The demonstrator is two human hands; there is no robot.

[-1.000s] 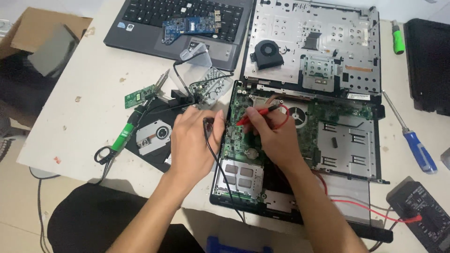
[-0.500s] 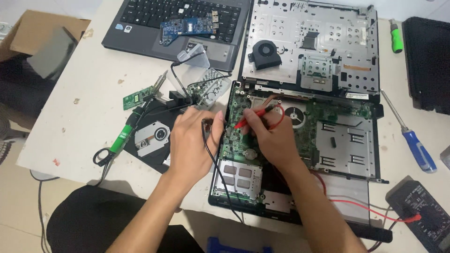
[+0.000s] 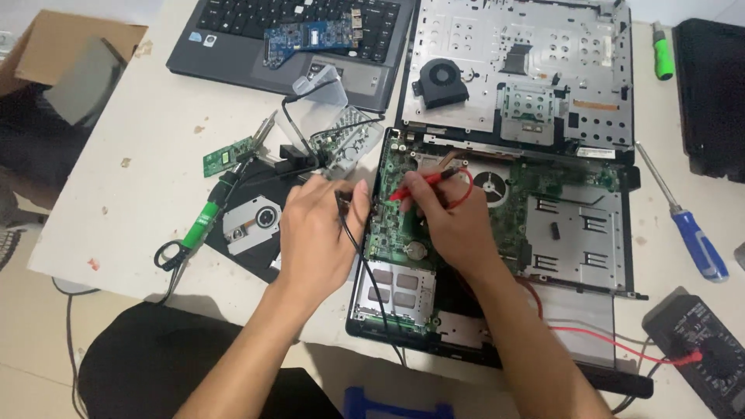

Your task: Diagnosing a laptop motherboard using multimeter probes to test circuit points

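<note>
An opened laptop base with a green motherboard point(image 3: 512, 194) lies on the white table in front of me. My left hand point(image 3: 314, 233) grips a black test probe point(image 3: 345, 203) at the board's left edge; its black lead runs down toward me. My right hand point(image 3: 450, 217) holds a red test probe point(image 3: 423, 185) over the upper left part of the board, its tip pointing left. The red lead trails to a black multimeter point(image 3: 702, 353) at the lower right.
A grey metal laptop cover with a black fan point(image 3: 442, 81) lies behind the board. A second laptop point(image 3: 295, 35) carries a blue circuit board. An optical drive point(image 3: 252, 225), a green-handled tool point(image 3: 203, 221), a small green board point(image 3: 229, 155) sit left; a blue-handled screwdriver point(image 3: 694, 237) right.
Both hands have stayed on the board with the probes; the view has shifted slightly, and the red probe tip moved a little.
</note>
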